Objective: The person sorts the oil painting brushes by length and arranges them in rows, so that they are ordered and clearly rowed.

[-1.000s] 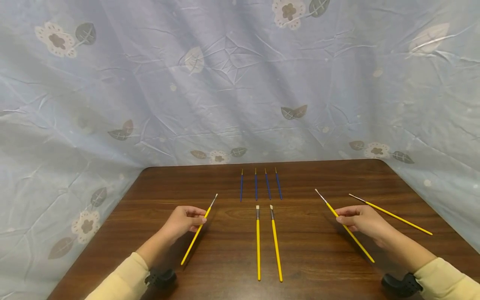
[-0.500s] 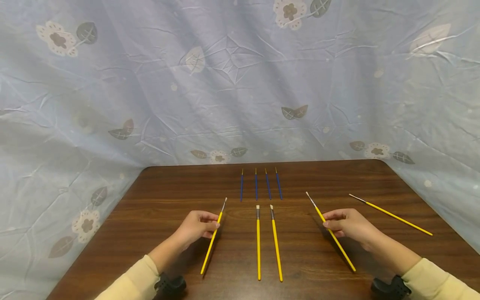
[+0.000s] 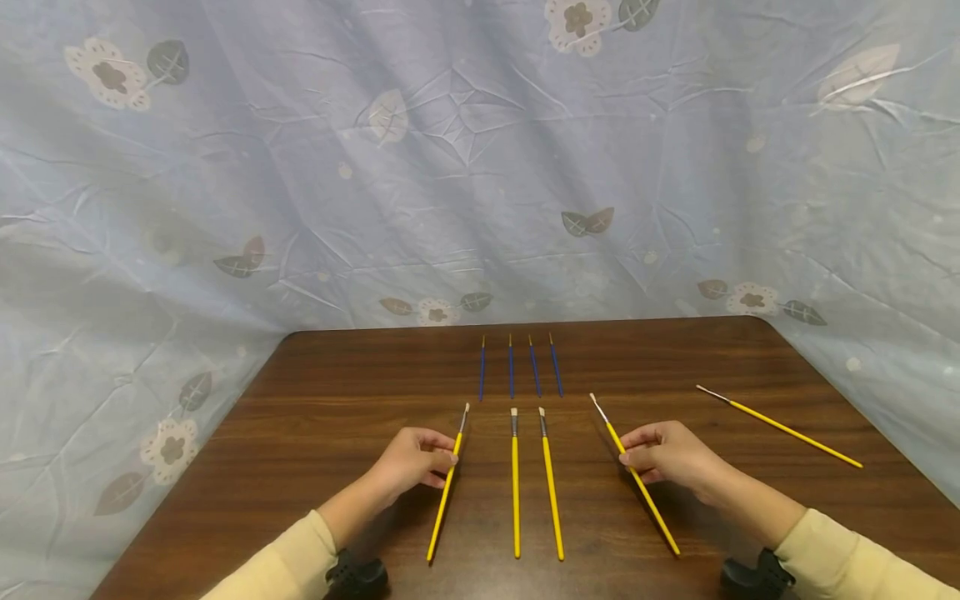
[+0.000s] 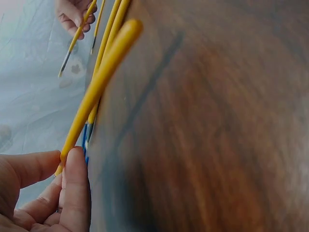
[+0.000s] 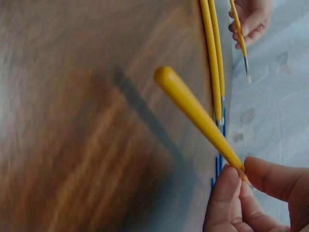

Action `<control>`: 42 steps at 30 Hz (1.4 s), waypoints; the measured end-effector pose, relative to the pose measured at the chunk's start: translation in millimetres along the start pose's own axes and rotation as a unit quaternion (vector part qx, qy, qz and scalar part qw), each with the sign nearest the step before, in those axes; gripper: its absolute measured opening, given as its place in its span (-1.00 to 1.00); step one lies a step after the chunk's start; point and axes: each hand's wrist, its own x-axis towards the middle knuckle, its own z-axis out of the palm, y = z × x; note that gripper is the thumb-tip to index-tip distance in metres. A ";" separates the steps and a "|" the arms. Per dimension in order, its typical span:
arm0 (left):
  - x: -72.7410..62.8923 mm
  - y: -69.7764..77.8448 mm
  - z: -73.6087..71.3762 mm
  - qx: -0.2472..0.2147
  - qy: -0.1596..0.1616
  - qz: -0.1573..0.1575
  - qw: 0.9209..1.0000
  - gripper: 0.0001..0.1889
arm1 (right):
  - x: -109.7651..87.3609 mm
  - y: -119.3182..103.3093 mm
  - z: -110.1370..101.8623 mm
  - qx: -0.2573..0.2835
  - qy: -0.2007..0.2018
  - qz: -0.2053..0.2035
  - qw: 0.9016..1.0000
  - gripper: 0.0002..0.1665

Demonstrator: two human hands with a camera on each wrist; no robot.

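My left hand (image 3: 417, 458) pinches a yellow-handled paintbrush (image 3: 444, 508) between thumb and fingers, bristles pointing away. In the left wrist view this brush's handle (image 4: 99, 82) stands off the table, with its shadow apart from it. My right hand (image 3: 667, 454) pinches another yellow paintbrush (image 3: 651, 500), slanted with its bristles toward the middle; the right wrist view shows its handle (image 5: 198, 113) above the wood too. Between the hands lie two yellow flat-tipped paintbrushes, one (image 3: 516, 492) on the left and one (image 3: 552, 500) on the right, side by side.
Several thin blue paintbrushes (image 3: 512, 371) lie in a row toward the back of the brown wooden table (image 3: 360, 375). One more yellow paintbrush (image 3: 795, 432) lies slanted at the right. A patterned cloth (image 3: 465, 167) hangs behind the table.
Both hands have moved inward with their paintbrushes, the left one to the right and the right one to the left, also coming slightly nearer. The brushes on the table have stayed put.
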 end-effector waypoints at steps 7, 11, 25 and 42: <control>1.8 -2.7 7.0 -0.009 -0.011 0.003 1.000 -0.71 | 0.9 -1.8 14.3 0.009 -0.003 0.004 1.000 -0.63; 3.0 -4.8 8.7 -0.012 -0.011 0.000 1.000 -0.71 | 0.7 -3.3 21.8 0.016 -0.008 -0.002 1.000 -0.62; 4.9 -3.9 18.6 -0.020 -0.009 0.002 1.000 -0.73 | 3.4 -5.3 39.7 0.017 -0.011 -0.009 1.000 -0.67; 7.6 -6.6 31.2 0.018 0.034 0.036 0.999 -0.77 | 6.1 -8.6 55.0 -0.018 0.037 -0.007 0.999 -0.69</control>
